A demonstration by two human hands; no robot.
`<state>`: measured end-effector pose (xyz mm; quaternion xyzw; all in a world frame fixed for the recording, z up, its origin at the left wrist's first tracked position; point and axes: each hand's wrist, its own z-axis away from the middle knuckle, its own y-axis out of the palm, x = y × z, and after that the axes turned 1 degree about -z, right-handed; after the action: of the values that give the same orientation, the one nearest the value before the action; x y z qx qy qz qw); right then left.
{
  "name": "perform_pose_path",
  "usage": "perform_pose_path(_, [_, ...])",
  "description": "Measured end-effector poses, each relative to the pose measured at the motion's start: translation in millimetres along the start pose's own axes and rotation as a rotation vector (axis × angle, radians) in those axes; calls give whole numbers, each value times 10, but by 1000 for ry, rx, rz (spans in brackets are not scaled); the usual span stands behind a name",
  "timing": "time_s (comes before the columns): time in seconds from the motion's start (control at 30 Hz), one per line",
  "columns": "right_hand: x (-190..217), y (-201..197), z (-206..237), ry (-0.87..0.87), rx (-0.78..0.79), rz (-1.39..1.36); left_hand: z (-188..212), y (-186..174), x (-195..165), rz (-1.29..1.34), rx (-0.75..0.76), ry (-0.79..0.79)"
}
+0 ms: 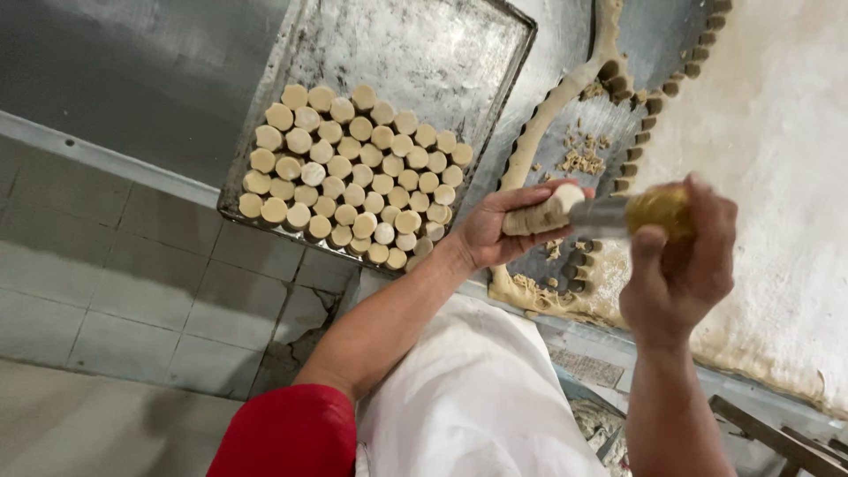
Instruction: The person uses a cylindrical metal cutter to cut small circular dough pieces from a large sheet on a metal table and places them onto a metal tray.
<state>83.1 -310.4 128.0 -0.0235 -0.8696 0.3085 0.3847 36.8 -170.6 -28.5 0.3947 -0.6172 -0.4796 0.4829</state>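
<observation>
A short red sleeve [291, 433] covers the left upper arm; a white apron [468, 397] covers the torso; both forearms are bare.

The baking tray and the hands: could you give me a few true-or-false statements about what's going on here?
1. The metal tray holds many small round dough pieces. True.
2. The tray is completely full. False: its far part is bare metal.
3. The left hand holds a stack of dough rounds. True.
4. The right hand is empty. False: it grips a tube-shaped metal cutter.
5. The dough sheet is untouched. False: round holes are cut along its edge.
</observation>
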Motion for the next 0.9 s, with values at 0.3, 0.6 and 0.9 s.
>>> perform_pose_path(0.3, [-93, 290, -303, 366, -87, -250, 33, 118, -450, -230, -23, 75])
perform_pose_path(0.6, [-380, 705, -216, 418, 320, 43, 706, 619, -1241, -1004, -679, 82])
perform_pose_path(0.9, [-597, 821, 143, 533, 370, 39, -157, 637, -2684, -2513, -570, 364])
